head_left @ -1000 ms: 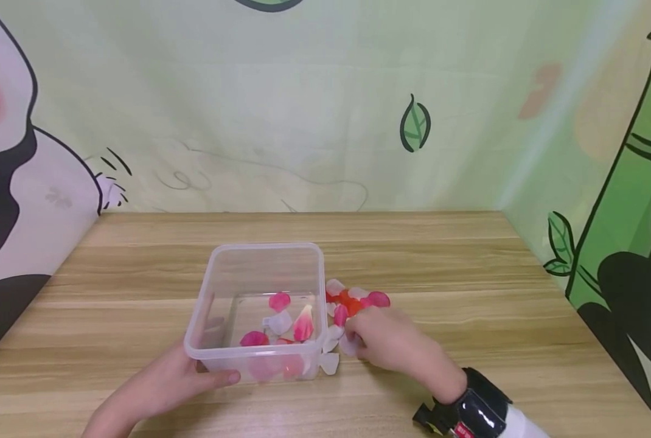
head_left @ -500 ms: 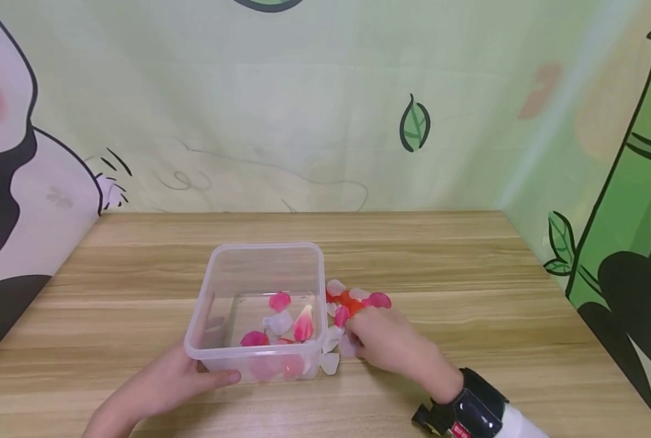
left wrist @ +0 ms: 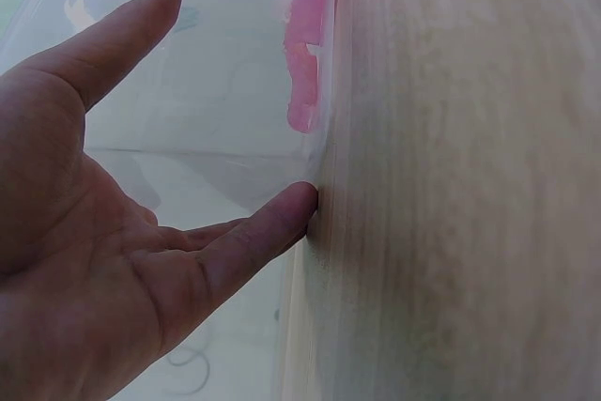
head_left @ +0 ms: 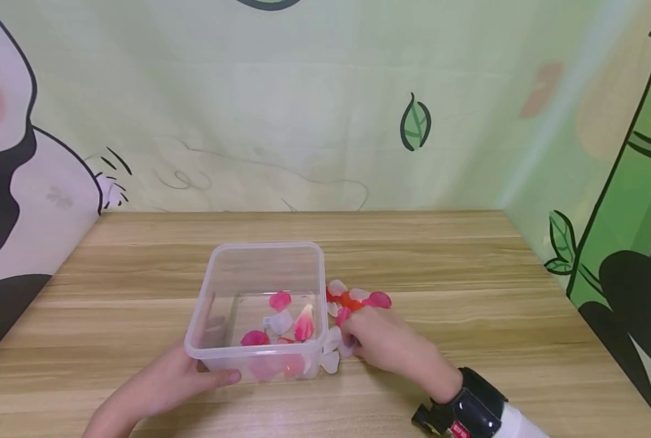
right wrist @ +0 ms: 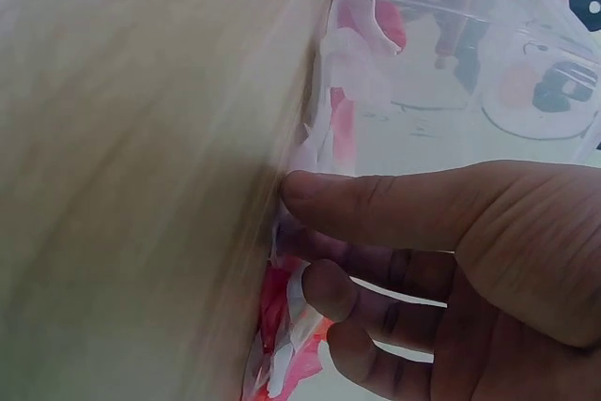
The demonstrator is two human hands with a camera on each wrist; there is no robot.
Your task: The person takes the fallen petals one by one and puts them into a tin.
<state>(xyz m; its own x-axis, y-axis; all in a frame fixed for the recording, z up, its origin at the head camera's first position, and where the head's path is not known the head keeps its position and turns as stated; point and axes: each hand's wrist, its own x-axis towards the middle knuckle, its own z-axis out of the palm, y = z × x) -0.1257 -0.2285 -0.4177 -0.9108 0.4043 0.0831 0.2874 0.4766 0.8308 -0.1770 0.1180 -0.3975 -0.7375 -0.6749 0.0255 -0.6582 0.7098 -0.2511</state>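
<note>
A clear plastic box (head_left: 268, 267), topless, stands on the table with several pink, red and white flower petals (head_left: 280, 301) inside. My left hand (head_left: 163, 384) steadies its near left corner, the thumb lying along the front wall; in the left wrist view the fingers are spread and fairly straight against the plastic. Right of the box lies a loose pile of petals (head_left: 379, 300) in white, red and pink. At the pile's near side my right hand (head_left: 388, 342) pinches a pale petal (head_left: 346, 350) between thumb and index finger, low at the tabletop. The other fingers curl loosely.
The wooden table (head_left: 440, 255) runs back to a printed cloth (head_left: 325, 121) with cartoon drawings, which also covers both sides. A white petal (head_left: 330, 362) lies near the box's front right corner. A black strap (head_left: 476, 404) with a device circles the right wrist.
My right hand has slid slightly left toward the box, and the pale petal at its fingertips has shifted with it. The left hand and box have stayed in place.
</note>
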